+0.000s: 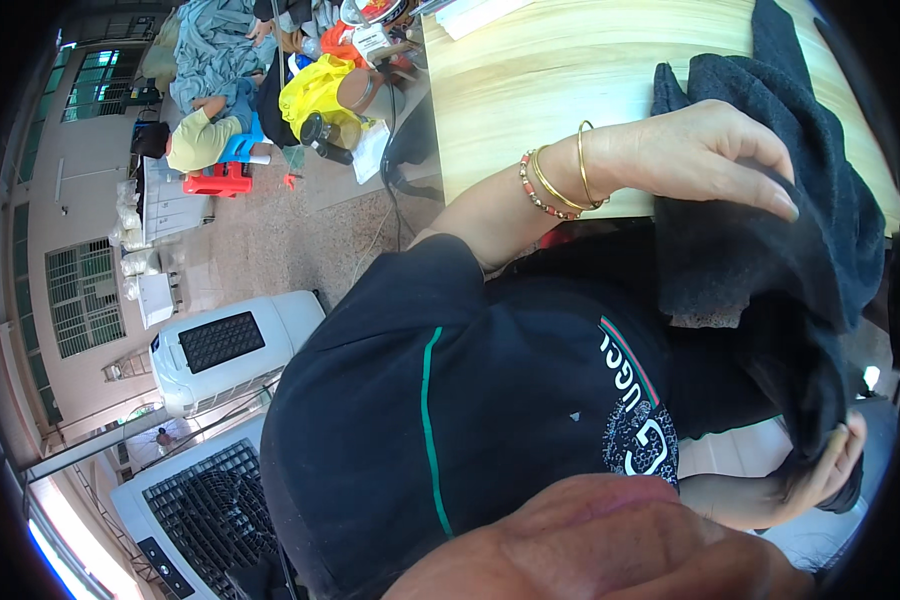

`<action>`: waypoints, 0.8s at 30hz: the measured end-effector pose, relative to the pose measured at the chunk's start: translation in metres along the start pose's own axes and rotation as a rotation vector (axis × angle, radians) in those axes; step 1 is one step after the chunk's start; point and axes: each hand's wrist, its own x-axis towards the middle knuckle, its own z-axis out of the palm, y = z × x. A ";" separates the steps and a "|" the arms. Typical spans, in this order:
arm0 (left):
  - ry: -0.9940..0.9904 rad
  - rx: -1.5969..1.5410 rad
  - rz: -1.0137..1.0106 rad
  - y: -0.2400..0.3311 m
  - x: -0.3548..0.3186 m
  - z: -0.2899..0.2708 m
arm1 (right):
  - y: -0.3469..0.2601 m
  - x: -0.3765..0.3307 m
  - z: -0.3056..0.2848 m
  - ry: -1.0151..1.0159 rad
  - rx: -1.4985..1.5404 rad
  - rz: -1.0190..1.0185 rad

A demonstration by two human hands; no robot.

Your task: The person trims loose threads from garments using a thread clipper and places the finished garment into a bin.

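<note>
A dark grey piece of fabric (720, 250) hangs off the right end of the pale wooden table (550, 100), partly bunched on its top. My left hand (715, 155), with bracelets at the wrist, is closed on the fabric, its thumb and fingers pinching an upper fold. Lower down, at the far right, my right hand (832, 465) grips a dark twisted length of the cloth, its fingertips showing beside it. Between the two hands the cloth droops in a loose curve. Whether it is one piece or several cannot be made out.
Yellow bags (315, 90), a jar (362, 88) and a black bottle (325, 135) crowd beyond the table's left edge. Another person (202, 140) sits by a heap of blue cloth (215, 50) and a red stool (218, 180). White air coolers (235, 345) stand at left.
</note>
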 end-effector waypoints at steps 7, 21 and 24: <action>0.036 -0.160 -0.177 -0.007 -0.004 0.001 | 0.008 -0.019 0.022 -0.430 -0.158 0.101; 0.186 -0.128 0.104 0.043 0.032 0.028 | -0.053 0.021 0.059 0.341 -0.496 -0.781; 0.291 0.227 0.415 0.037 0.040 0.049 | -0.091 0.007 0.115 0.022 -0.654 -1.049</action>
